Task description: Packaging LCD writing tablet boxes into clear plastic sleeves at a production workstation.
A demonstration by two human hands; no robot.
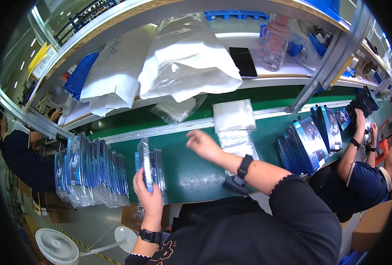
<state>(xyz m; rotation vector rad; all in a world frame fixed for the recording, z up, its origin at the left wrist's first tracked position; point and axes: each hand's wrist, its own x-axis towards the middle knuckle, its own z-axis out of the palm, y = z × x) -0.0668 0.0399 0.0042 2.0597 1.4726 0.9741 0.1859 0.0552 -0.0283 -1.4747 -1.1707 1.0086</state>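
Close to the table's front edge, my left hand is closed around a flat blue box in a clear plastic bag, held upright on its edge. Right beside it stand a few more bagged flat boxes. My right hand hovers over the green table, holding nothing that I can see, its fingers loosely bent and partly apart. Just right of it lies a pile of clear plastic bags, with more clear bags spread below, partly behind my right forearm.
A long row of bagged blue boxes stands at left; unbagged-looking boxes lean at right near a co-worker. Above the green table, a shelf holds white sacks, a black tablet and a pink-lidded bottle.
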